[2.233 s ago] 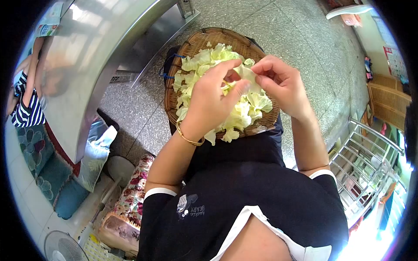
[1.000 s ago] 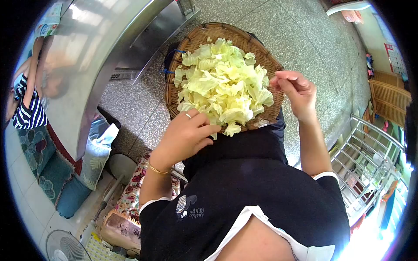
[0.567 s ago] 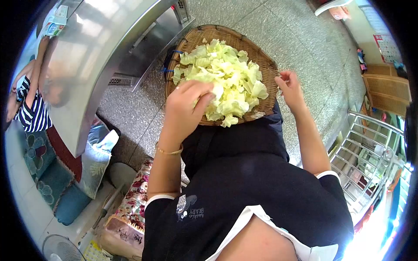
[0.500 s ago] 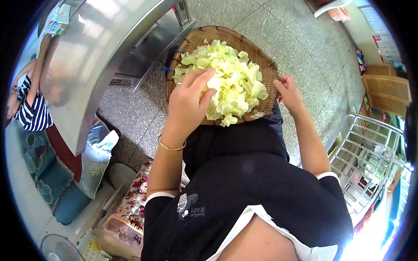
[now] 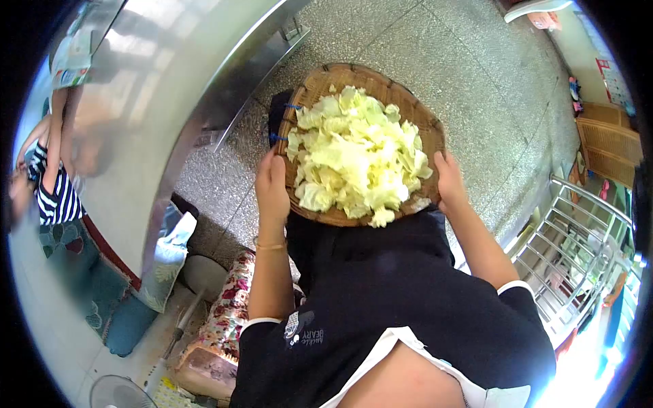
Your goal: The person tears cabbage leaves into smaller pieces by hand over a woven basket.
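Note:
A round woven bamboo basket rests over my lap, its near rim against my dark trousers. Torn pale-green cabbage or lettuce leaves lie heaped in its middle, a few reaching the near rim. My left hand, with a gold bangle at the wrist, is closed around the basket's left rim, thumb on top. On the opposite side my right hand grips the right rim. The fingers under the basket are hidden on both sides.
A shiny metal table stands close on my left, with a seated person in a striped shirt beyond it. A floral-covered seat is beside me. To the right is a metal railing. Speckled floor lies ahead.
My left hand has left the leaves and taken hold of the basket's left rim. My right hand has closed more firmly on its rim. The basket appears lower in view.

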### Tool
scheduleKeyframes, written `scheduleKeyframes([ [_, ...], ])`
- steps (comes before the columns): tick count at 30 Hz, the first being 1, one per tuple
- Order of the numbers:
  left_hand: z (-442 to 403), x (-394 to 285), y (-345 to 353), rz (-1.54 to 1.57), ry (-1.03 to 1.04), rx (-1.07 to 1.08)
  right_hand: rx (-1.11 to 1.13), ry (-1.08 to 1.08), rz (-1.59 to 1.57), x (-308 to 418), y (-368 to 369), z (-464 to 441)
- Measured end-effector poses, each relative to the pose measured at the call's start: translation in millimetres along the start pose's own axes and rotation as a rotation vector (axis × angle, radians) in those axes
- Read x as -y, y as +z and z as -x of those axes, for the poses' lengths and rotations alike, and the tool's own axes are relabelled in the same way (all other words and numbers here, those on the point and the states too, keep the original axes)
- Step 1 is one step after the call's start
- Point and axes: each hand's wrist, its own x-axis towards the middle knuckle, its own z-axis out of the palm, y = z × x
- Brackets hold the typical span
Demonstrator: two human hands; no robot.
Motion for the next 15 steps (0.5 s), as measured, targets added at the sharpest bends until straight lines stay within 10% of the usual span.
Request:
scheduleKeyframes([
  [15,-46,-97,-6,-0.083,-0.017,0.348,-0.352,-0.043,-0.173,-1,35,50],
])
